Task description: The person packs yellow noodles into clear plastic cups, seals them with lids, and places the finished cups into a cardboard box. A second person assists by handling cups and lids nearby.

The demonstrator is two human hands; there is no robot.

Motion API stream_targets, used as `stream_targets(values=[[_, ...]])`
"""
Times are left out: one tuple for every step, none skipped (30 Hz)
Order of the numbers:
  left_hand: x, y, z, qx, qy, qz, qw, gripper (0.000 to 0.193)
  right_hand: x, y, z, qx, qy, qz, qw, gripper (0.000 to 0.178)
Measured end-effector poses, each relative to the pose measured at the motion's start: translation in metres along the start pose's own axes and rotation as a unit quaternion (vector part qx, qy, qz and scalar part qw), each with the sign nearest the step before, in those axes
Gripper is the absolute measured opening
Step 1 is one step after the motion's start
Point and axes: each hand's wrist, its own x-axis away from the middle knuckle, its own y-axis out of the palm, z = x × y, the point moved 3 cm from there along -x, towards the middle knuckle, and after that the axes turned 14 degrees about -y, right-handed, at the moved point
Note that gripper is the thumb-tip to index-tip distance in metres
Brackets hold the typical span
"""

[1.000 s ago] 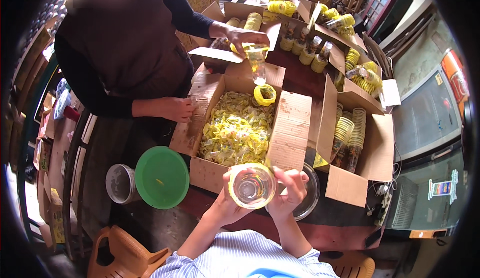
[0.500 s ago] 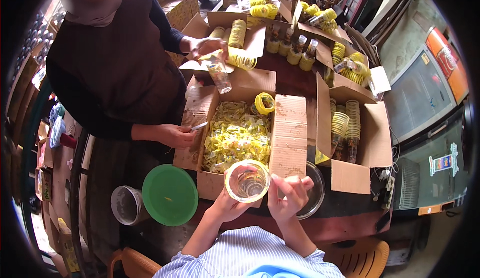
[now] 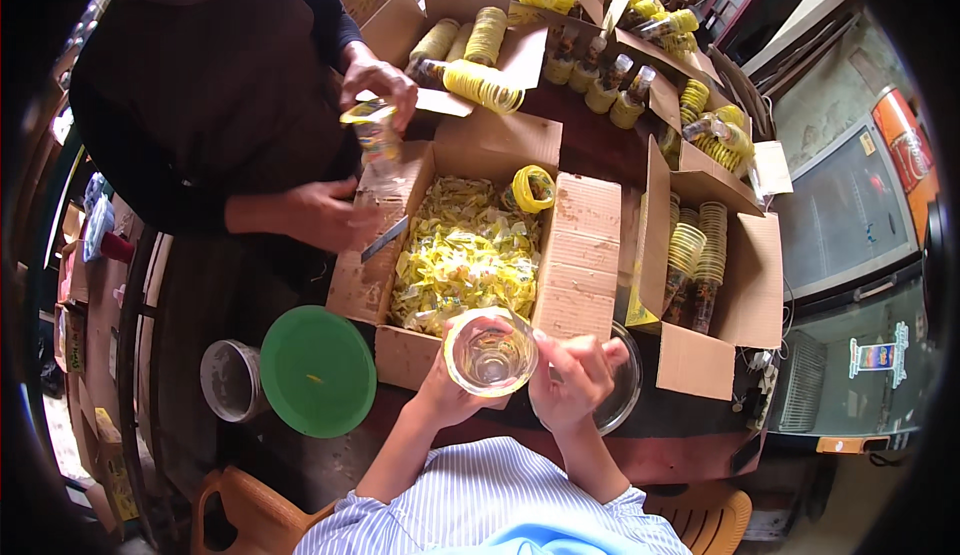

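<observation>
My left hand point(image 3: 440, 393) is wrapped round a clear plastic cup point(image 3: 490, 360) with a yellow-edged rim, its mouth tilted up toward me. My right hand point(image 3: 572, 380) is at the right side of that rim, thumb and forefinger pinched together. Whatever lies between those fingertips is too small to make out. Just beyond the cup stands an open cardboard box point(image 3: 578, 255) filled with yellow and clear plastic scraps point(image 3: 465, 265). A roll of yellow rings point(image 3: 531, 188) rests on the scraps at the box's far right corner.
Across the table, a co-worker's hand point(image 3: 380, 85) holds another cup point(image 3: 376, 135); a knife blade point(image 3: 385, 239) is by their other hand point(image 3: 310, 217). A green round lid point(image 3: 318, 370) and grey bucket point(image 3: 232, 380) are at left. Boxes of stacked cups point(image 3: 710, 245) stand right.
The co-worker's cup has come lower and closer to their other hand, whose fingers have opened out. My hands keep nearly the same hold at the cup. The whole view has shifted slightly.
</observation>
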Motion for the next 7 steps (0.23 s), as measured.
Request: stream_targets(values=[[-0.002,0.000,0.004,0.005,-0.019,-0.008,1.000,0.072,0.002,0.001,0.004,-0.013,0.013,0.002,1.000,0.021],[-0.003,0.000,0.005,0.011,-0.038,-0.016,0.999,0.071,0.005,0.002,0.007,-0.026,0.025,0.004,0.999,0.021],[-0.004,0.001,0.002,0.046,-0.054,0.002,0.998,0.067,0.009,0.002,0.010,-0.028,0.042,0.020,0.999,0.021],[-0.005,0.001,0.003,0.050,-0.040,0.000,0.998,0.067,0.010,0.000,0.009,-0.033,0.039,0.021,0.998,0.022],[-0.006,0.000,0.004,0.055,-0.026,-0.001,0.998,0.067,0.012,-0.001,0.007,-0.038,0.037,0.022,0.998,0.022],[-0.008,0.000,0.005,0.060,-0.010,-0.004,0.998,0.067,0.012,-0.003,0.007,-0.042,0.032,0.023,0.998,0.023],[-0.012,-0.001,0.006,0.061,-0.006,-0.003,0.998,0.067,0.010,-0.002,0.009,-0.041,0.028,0.025,0.998,0.023]])
